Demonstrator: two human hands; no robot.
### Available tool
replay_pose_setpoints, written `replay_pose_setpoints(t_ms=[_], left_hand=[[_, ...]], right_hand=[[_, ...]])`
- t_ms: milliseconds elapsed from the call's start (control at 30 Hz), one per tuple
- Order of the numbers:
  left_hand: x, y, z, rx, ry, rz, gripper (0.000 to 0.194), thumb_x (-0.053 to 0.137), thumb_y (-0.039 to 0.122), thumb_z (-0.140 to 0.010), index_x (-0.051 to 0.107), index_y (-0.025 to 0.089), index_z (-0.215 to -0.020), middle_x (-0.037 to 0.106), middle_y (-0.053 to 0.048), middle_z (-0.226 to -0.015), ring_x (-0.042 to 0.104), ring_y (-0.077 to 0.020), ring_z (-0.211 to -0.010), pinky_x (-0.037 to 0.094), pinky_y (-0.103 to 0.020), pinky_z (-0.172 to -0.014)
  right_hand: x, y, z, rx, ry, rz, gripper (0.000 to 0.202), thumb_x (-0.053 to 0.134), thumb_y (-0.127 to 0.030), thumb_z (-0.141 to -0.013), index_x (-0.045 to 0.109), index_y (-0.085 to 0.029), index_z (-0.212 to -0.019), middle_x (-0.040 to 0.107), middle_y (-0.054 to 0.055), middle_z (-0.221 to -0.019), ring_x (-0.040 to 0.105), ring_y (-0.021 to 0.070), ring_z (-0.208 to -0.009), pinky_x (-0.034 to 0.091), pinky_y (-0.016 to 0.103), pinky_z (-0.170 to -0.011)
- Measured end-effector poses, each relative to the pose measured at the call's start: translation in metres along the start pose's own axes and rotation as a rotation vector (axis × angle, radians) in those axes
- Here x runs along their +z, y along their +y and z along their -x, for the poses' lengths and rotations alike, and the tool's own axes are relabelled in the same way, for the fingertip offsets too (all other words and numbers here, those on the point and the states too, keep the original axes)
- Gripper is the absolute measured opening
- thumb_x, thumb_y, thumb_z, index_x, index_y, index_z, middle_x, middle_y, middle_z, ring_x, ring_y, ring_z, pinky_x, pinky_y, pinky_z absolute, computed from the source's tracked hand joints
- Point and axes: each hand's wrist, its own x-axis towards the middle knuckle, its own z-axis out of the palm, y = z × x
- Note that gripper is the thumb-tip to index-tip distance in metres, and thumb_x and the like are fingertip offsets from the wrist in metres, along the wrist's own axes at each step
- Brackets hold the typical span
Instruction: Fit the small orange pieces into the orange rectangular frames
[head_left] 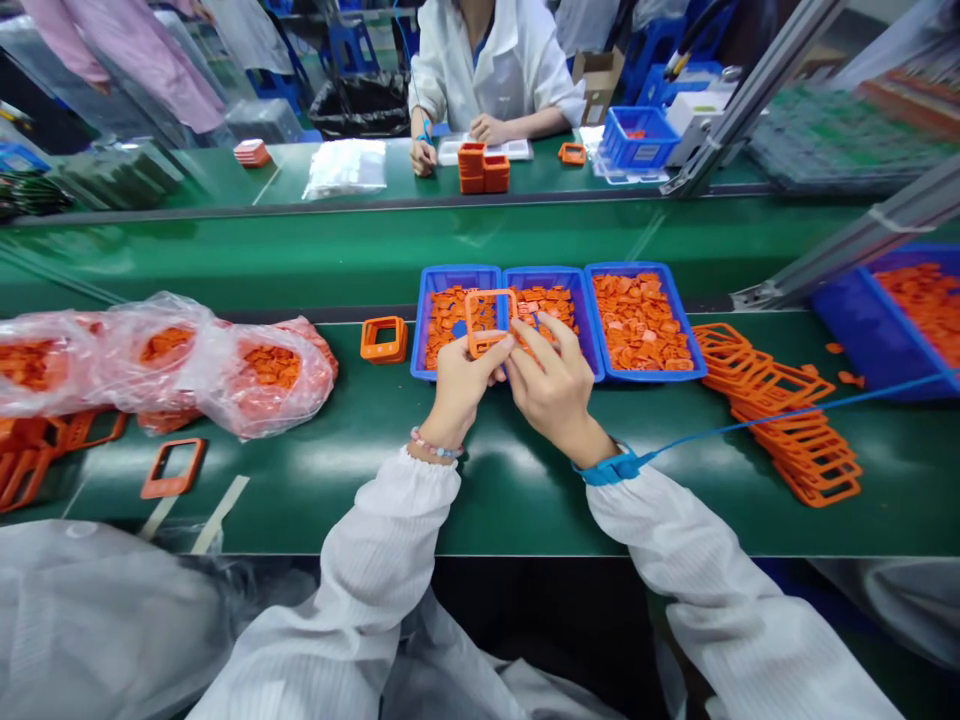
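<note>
An orange plastic frame (491,294) is held upright above the blue trays. My left hand (463,380) pinches its lower edge between thumb and fingers. My right hand (551,385) is closed at the frame's lower right corner, fingertips against its side; whether a small part is also between them is hidden. Behind the hands stand a left blue tray (421,325), a middle blue tray (592,325) and a right blue tray (699,352), all holding small orange pieces. A short stack of orange frames (384,340) sits left of the trays.
Overlapping orange frames (787,410) lie at right, near a blue bin (847,335). A blue wrist cord (750,425) crosses them. At left are plastic bags of orange pieces (270,375) and a single frame (174,468). Across the green bench sits a co-worker (495,80).
</note>
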Motion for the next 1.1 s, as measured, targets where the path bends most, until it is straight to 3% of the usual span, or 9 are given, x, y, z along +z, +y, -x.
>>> replay_pose_setpoints(t_ms=[200,267,367,467,567,733,867,1000,1100], left_hand=[[-0.008,-0.002,-0.011,-0.033,-0.001,0.156,0.032,0.090,0.029,-0.061,0.071,0.012,-0.080,0.055,0.006,-0.055,0.039,-0.0004,-0.043,0.027,-0.016,-0.043],[-0.008,-0.002,-0.012,-0.015,0.042,0.152,0.027,0.088,0.026,-0.064,0.070,0.012,-0.078,0.055,0.006,-0.055,0.038,-0.0006,-0.042,0.025,-0.017,-0.042],[-0.006,-0.002,-0.012,-0.004,0.103,0.113,0.021,0.084,0.023,-0.065,0.069,0.012,-0.075,0.057,0.005,-0.054,0.038,-0.0010,-0.041,0.024,-0.018,-0.041],[-0.005,-0.002,-0.011,0.023,0.127,0.058,0.020,0.083,0.023,-0.065,0.072,0.012,-0.077,0.060,0.004,-0.053,0.039,-0.0015,-0.041,0.026,-0.018,-0.041],[-0.005,-0.002,-0.010,0.080,0.134,0.027,0.022,0.083,0.025,-0.064,0.072,0.012,-0.079,0.059,0.005,-0.051,0.039,-0.0021,-0.040,0.027,-0.018,-0.041],[-0.006,-0.002,-0.011,0.058,0.116,0.064,0.025,0.084,0.026,-0.065,0.069,0.012,-0.079,0.056,0.007,-0.048,0.043,-0.0029,-0.039,0.030,-0.017,-0.042],[-0.007,-0.001,-0.011,-0.057,0.092,0.215,0.035,0.088,0.022,-0.063,0.064,0.014,-0.087,0.071,0.001,-0.070,0.064,-0.0075,-0.055,0.039,-0.017,-0.047],[-0.009,-0.002,-0.011,-0.086,0.063,0.277,0.034,0.088,0.016,-0.065,0.064,0.013,-0.090,0.073,-0.001,-0.076,0.071,-0.0100,-0.064,0.045,-0.017,-0.052],[-0.009,-0.002,-0.010,-0.102,0.040,0.247,0.030,0.086,0.016,-0.070,0.068,0.013,-0.093,0.076,-0.004,-0.084,0.074,-0.0125,-0.070,0.049,-0.019,-0.058]], right_hand=[[-0.004,0.007,-0.005,0.079,-0.209,-0.243,0.034,0.060,-0.021,-0.094,0.074,-0.019,-0.126,0.054,0.013,-0.154,0.038,0.0364,-0.150,0.042,0.059,-0.119],[-0.005,0.028,-0.010,0.135,-0.223,-0.296,0.032,0.060,-0.023,-0.094,0.075,-0.023,-0.122,0.057,0.011,-0.151,0.042,0.0353,-0.147,0.041,0.061,-0.118],[-0.004,0.069,-0.021,0.275,-0.291,-0.301,0.028,0.057,-0.023,-0.095,0.079,-0.022,-0.112,0.075,0.009,-0.123,0.067,0.0291,-0.119,0.053,0.052,-0.106],[0.003,0.100,-0.034,0.355,-0.608,-0.136,0.028,0.058,-0.021,-0.092,0.082,-0.021,-0.106,0.080,0.008,-0.104,0.074,0.0281,-0.097,0.058,0.044,-0.090],[0.017,0.106,-0.046,0.286,-0.915,0.095,0.029,0.059,-0.015,-0.089,0.084,-0.021,-0.104,0.080,0.011,-0.104,0.074,0.0312,-0.099,0.056,0.041,-0.085],[0.043,0.102,-0.063,0.232,-1.163,0.123,0.028,0.062,-0.015,-0.090,0.081,-0.019,-0.111,0.076,0.017,-0.116,0.072,0.0329,-0.106,0.054,0.041,-0.086],[0.057,0.109,-0.070,0.270,-1.242,0.058,0.030,0.080,-0.019,-0.079,0.080,-0.019,-0.109,0.079,0.012,-0.107,0.073,0.0248,-0.096,0.054,0.030,-0.079],[0.058,0.112,-0.072,0.253,-1.270,0.002,0.018,0.079,-0.014,-0.078,0.082,-0.016,-0.095,0.080,0.008,-0.094,0.073,0.0203,-0.085,0.053,0.026,-0.076],[0.044,0.106,-0.075,0.256,-1.102,-0.037,0.015,0.071,-0.013,-0.085,0.081,-0.017,-0.095,0.080,0.009,-0.098,0.073,0.0229,-0.092,0.056,0.032,-0.085]])
